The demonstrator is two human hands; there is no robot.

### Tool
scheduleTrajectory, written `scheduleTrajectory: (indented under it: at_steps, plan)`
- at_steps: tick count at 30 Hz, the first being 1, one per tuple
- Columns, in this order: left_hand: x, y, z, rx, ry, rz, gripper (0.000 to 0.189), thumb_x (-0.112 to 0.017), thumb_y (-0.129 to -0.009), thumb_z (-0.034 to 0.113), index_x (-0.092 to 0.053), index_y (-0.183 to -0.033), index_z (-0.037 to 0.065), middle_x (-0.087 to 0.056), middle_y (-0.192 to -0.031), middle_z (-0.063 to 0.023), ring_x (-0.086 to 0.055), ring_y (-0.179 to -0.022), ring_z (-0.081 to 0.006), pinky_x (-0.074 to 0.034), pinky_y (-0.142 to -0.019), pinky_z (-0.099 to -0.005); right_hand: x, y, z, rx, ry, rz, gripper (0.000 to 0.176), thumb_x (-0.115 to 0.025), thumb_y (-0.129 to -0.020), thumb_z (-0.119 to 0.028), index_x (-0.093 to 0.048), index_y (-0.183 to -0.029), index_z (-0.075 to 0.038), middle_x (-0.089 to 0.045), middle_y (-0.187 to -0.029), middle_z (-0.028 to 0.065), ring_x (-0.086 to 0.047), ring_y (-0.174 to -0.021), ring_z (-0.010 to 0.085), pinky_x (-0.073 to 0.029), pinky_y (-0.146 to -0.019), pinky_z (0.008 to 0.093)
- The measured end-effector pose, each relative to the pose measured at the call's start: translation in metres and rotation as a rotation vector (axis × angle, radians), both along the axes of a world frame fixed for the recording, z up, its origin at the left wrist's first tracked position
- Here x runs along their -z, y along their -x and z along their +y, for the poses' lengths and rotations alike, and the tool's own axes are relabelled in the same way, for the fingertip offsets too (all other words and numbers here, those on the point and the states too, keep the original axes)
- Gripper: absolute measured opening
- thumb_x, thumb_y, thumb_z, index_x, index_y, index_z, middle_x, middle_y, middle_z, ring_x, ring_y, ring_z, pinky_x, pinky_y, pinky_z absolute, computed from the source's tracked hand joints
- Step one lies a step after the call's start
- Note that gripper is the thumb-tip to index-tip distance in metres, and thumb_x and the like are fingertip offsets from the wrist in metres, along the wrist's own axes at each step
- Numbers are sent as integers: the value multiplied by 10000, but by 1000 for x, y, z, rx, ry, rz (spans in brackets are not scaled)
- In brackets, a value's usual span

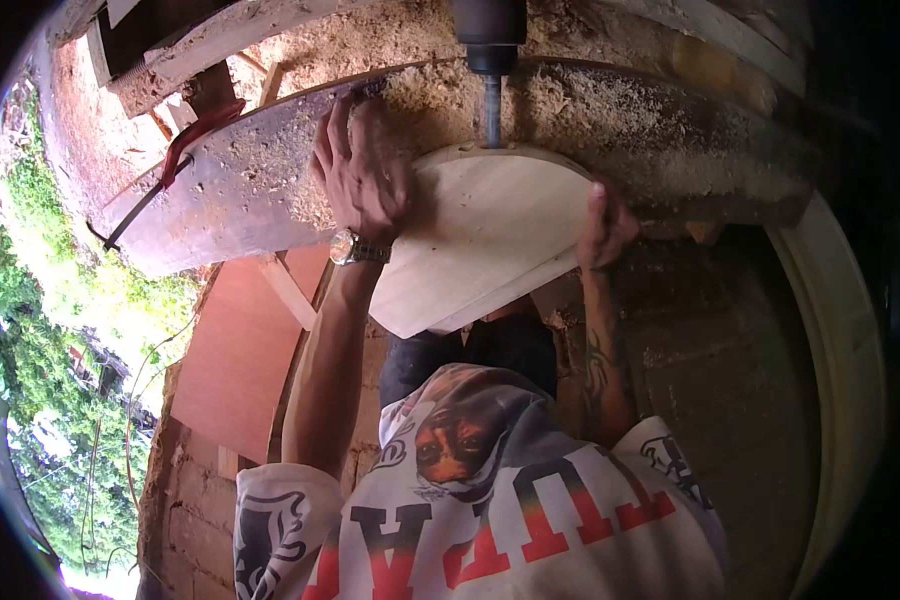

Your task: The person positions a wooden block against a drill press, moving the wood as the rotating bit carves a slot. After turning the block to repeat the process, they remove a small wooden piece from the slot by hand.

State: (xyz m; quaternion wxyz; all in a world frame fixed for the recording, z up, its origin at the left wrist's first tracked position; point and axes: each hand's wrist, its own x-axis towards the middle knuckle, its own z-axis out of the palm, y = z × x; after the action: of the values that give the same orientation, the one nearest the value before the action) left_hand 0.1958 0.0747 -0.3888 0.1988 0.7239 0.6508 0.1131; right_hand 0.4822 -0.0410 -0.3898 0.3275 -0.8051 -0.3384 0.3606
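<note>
A pale wooden board (490,225) with a curved far edge lies partly on the dusty work surface, its pointed near end reaching toward my body. My left hand (363,180), wearing a wristwatch (355,248), presses at the board's left edge with its fingers bent toward the surface. My right hand (606,228) grips the right edge, thumb up along the rim; its other fingers are partly hidden. Above the far edge, a vertical metal bit (493,112) hangs from a dark chuck (490,40) and meets the board's rim, where small notches or holes show.
Sawdust and chips cover the curved work surface (240,180). A red-handled tool (198,135) and a dark thin bar (148,205) lie at its left. Wooden beams (230,40) stand behind. Below left leans a reddish panel (238,350); greenery shows outside.
</note>
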Motion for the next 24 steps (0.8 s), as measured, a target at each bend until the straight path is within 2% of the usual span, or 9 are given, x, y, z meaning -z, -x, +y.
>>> scheduleTrajectory:
  at_steps: [10,14,17,19,20,21,24]
  plan:
    - [-1,-5,11,6,-40,12,615,-580,-813,245,-587,-1410,102,-547,-1467,-203,-466,-1358,-446,-327,-1185,-582,4,-6,7,-9,-18,-85,386,-647,-1043,-379,-778,-1155,-35,-786,-931,162,-744,-878,234,-572,-793,377]
    - [5,-7,21,-4,-60,21,583,-592,-839,265,-595,-1394,86,-570,-1388,-220,-500,-1292,-451,-353,-1138,-578,-10,-6,33,-9,16,-64,371,-663,-1040,-363,-779,-1128,-21,-786,-918,138,-739,-859,212,-566,-792,355]
    - [3,-10,32,-5,-97,-2,563,-604,-858,278,-607,-1392,98,-576,-1340,-235,-509,-1252,-467,-360,-1119,-583,-10,-13,53,30,60,17,356,-675,-1035,-353,-783,-1104,-20,-786,-909,129,-737,-845,200,-564,-794,346]
    - [1,-11,42,-7,-6,68,555,-613,-864,289,-615,-1391,115,-571,-1313,-247,-509,-1233,-480,-367,-1109,-588,-5,-17,65,15,54,27,342,-683,-1031,-340,-784,-1092,-19,-785,-902,125,-736,-838,196,-564,-791,344]
    - [-1,-10,47,-7,42,102,551,-617,-867,294,-620,-1391,123,-569,-1299,-254,-510,-1223,-487,-370,-1104,-590,-6,-16,66,12,22,4,343,-684,-1032,-341,-783,-1094,-19,-784,-900,127,-735,-837,194,-564,-789,345]
    - [4,-12,50,-10,-50,121,541,-626,-875,314,-627,-1392,154,-561,-1271,-266,-510,-1213,-500,-378,-1092,-600,-6,-16,66,6,-15,-22,345,-684,-1032,-342,-782,-1096,-18,-783,-898,129,-733,-836,192,-563,-786,345]
    - [2,-9,48,1,62,122,530,-620,-889,326,-629,-1395,167,-558,-1269,-272,-512,-1212,-506,-383,-1087,-607,-5,-15,64,11,-62,-79,359,-683,-1030,-360,-783,-1096,-21,-779,-890,136,-733,-833,202,-565,-782,357]
